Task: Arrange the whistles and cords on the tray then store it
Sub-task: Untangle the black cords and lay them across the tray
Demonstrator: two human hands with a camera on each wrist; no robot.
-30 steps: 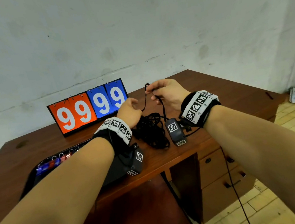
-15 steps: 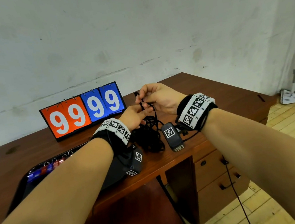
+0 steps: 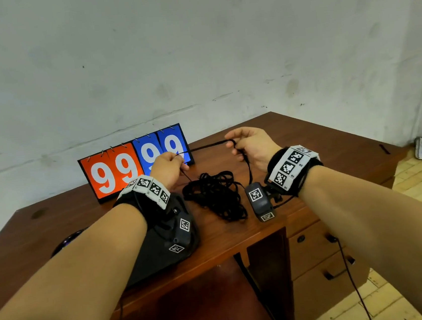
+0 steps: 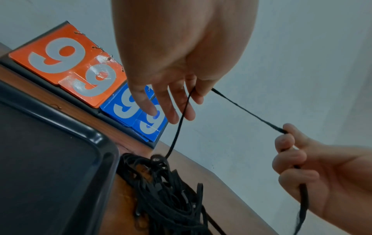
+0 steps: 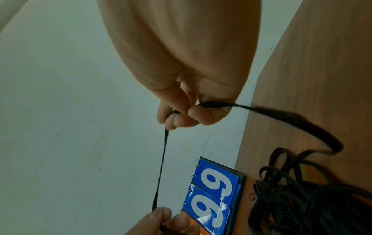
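A tangled pile of black cords (image 3: 213, 193) lies on the wooden desk between my wrists. One black cord (image 3: 204, 146) is stretched level between both hands above the pile. My left hand (image 3: 178, 161) pinches its left end between thumb and forefinger, the other fingers (image 4: 173, 114) straight. My right hand (image 3: 232, 144) grips the other end with curled fingers (image 5: 177, 118), and the cord (image 5: 292, 117) trails from it down to the pile (image 5: 298, 194). The dark tray (image 4: 94, 136) sits just left of the pile (image 4: 161, 190), mostly hidden under my left forearm in the head view. No whistle shows clearly.
An orange and blue flip scoreboard (image 3: 136, 160) reading 9999 stands at the back of the desk (image 3: 306, 133) against the white wall. Drawers (image 3: 314, 248) are under the desk's right side. A thin cable (image 3: 348, 270) hangs from my right wrist over the desk's front edge.
My hands have drawn apart, left going left and right going right, and the single cord that they held close together is now pulled out straight between them.
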